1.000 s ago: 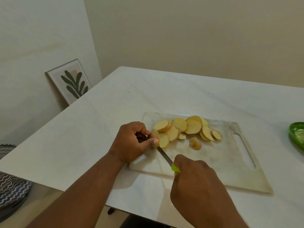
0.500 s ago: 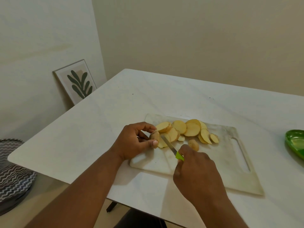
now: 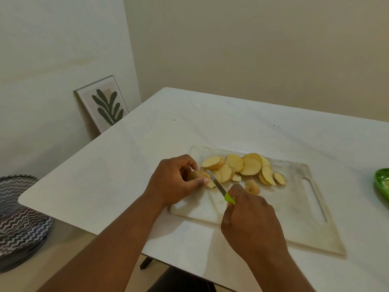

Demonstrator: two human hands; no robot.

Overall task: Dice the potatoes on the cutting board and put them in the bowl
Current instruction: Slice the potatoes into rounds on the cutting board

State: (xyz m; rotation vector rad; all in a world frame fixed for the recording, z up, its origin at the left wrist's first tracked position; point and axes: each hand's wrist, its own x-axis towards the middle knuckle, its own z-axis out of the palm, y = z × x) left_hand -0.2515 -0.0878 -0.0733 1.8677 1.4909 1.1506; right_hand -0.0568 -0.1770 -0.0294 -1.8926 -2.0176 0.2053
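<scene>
- Potato end [image 3: 197,175], one unsliced stub, sits pinched between the curled fingers [image 3: 202,182] and thumb of the left hand [image 3: 172,180] at the left part of the cutting board [image 3: 294,207].
- Right hand [image 3: 250,220] wraps its fingers round the green handle of one knife [image 3: 219,186], whose blade lies against the stub's cut face.
- Slices [image 3: 242,167], roughly ten, overlap in a row along the board's far edge; one small knobbly piece [image 3: 252,187] lies apart, nearer.
- One green bowl [image 3: 382,182] rests at the bench [image 3: 126,165] right edge, cut off by the frame.
</scene>
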